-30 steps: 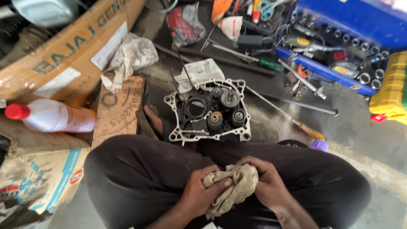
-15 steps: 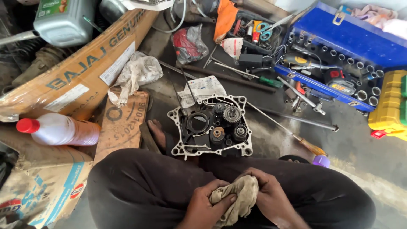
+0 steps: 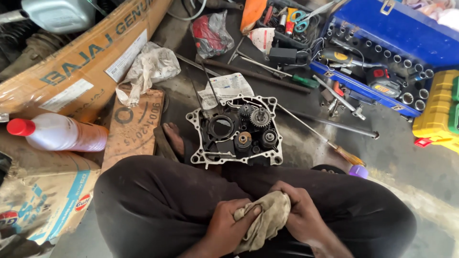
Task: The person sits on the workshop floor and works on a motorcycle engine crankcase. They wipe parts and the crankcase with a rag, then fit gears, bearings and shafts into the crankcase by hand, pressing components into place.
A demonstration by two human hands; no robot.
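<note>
I sit cross-legged in dark trousers on a grey floor. My left hand [image 3: 230, 224] and my right hand [image 3: 299, 215] are both closed on a dirty beige rag [image 3: 265, 220] held over my lap. Whether anything is wrapped inside the rag is hidden. Just beyond my knees lies an open engine case half [image 3: 234, 131] with several gears showing, flat on the floor. My bare foot [image 3: 173, 138] rests to its left.
A blue socket set case [image 3: 382, 57] and a yellow case [image 3: 437, 112] lie at the right. A long screwdriver [image 3: 325, 141] and loose tools lie behind the engine case. At the left are cardboard boxes [image 3: 81, 71], a red-capped plastic bottle [image 3: 57, 134] and a crumpled plastic bag [image 3: 148, 69].
The view has shifted slightly, so the floor items sit lower in frame. My hands have kept working the rag between them over my lap.
</note>
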